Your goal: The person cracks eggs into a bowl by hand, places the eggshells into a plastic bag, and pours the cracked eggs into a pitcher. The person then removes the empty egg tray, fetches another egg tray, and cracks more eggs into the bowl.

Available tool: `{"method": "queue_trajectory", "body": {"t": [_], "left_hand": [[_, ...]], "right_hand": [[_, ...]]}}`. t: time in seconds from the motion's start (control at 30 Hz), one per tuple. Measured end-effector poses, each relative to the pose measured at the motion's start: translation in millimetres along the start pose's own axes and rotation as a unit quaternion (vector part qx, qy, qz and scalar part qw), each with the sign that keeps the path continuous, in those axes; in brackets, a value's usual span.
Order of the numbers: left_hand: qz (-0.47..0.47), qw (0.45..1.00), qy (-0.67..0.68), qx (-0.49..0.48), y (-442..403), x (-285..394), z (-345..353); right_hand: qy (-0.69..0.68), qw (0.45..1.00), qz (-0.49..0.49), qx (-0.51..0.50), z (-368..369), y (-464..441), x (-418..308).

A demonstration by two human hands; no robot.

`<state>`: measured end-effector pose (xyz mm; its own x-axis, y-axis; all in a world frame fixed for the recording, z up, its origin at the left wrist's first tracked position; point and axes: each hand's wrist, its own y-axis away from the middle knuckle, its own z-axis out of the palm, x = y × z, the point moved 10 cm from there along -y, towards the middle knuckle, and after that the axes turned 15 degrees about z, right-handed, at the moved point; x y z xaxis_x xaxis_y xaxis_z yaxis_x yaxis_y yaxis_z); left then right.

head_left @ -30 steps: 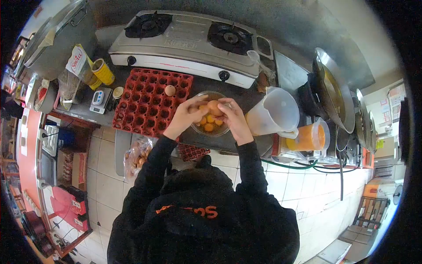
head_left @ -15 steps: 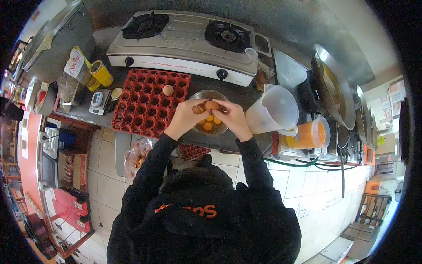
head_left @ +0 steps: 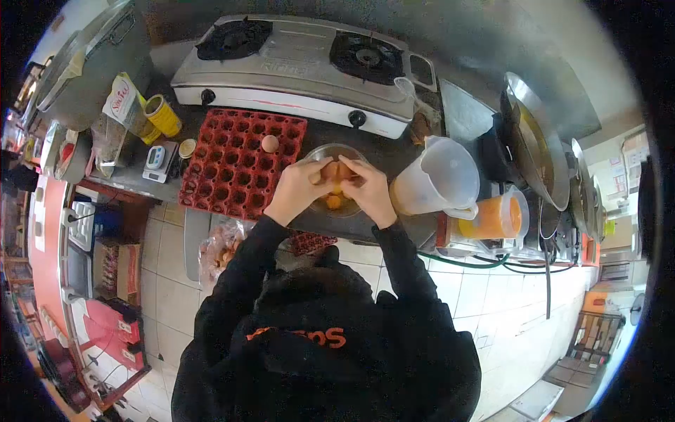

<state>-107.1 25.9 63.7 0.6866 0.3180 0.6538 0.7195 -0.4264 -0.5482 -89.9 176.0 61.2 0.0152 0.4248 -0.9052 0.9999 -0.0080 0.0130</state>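
Note:
A brown egg (head_left: 338, 171) is held between my left hand (head_left: 301, 187) and my right hand (head_left: 371, 190), over a round clear bowl (head_left: 336, 150). The fingers of both hands are pressed round the shell, which looks parted in the middle. Several egg yolks (head_left: 333, 202) lie in the bowl below, partly hidden by my hands. Left of the bowl is a red egg tray (head_left: 232, 165), with one brown egg (head_left: 270, 143) sitting in it.
Behind the bowl stands a two-burner stove (head_left: 299, 67). To the right are a translucent jug (head_left: 437, 176), a container of orange liquid (head_left: 496, 216) and large pans (head_left: 534, 144). At left are a small scale (head_left: 160, 161), a yellow can (head_left: 163, 116) and a large pot (head_left: 98, 63).
The egg in my hands was whole-looking before and now seems split. My fingertips have closed in round it, and the hands have come slightly nearer each other.

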Motion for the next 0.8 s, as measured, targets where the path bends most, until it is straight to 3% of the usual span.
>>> {"method": "queue_trajectory", "body": {"t": [0.13, 0.2, 0.3, 0.37, 0.43, 0.5, 0.57, 0.6, 0.7, 0.73, 0.8], "left_hand": [[0.006, 0.999, -0.017, -0.047, -1, 1, 0], [0.072, 0.993, -0.071, -0.061, -8, 15, -4], [0.13, 0.977, -0.136, -0.099, -8, 20, 1], [0.142, 0.97, -0.164, -0.113, -7, 21, 3], [0.136, 0.967, -0.182, -0.111, -8, 24, 1], [0.092, 0.987, -0.102, -0.086, -10, 25, -4], [0.021, 0.993, -0.065, -0.1, -1, 11, 0], [0.013, 0.998, -0.022, -0.061, 0, 17, -9], [-0.038, 0.998, 0.004, -0.049, 21, -2, -11], [-0.046, 0.999, 0.011, -0.02, 26, 4, -23], [-0.044, 0.996, 0.034, 0.068, 48, -1, -42]], "right_hand": [[0.01, 0.999, -0.037, -0.026, 0, 2, -4], [0.024, 0.997, -0.059, -0.046, -3, 2, -11], [0.191, 0.965, -0.181, -0.012, -2, 7, -27], [0.251, 0.95, -0.185, 0.003, 2, 11, -31], [0.277, 0.948, -0.159, 0.009, 6, 13, -31], [0.269, 0.958, -0.104, 0.0, 13, 13, -25], [0.278, 0.951, -0.13, 0.016, 16, 15, -25], [0.278, 0.949, -0.149, 0.014, 23, 16, -25], [0.233, 0.964, -0.129, -0.005, 37, 13, -29], [0.238, 0.959, -0.155, 0.005, 42, 11, -27], [0.203, 0.972, -0.118, -0.012, 48, 1, -10]]}}
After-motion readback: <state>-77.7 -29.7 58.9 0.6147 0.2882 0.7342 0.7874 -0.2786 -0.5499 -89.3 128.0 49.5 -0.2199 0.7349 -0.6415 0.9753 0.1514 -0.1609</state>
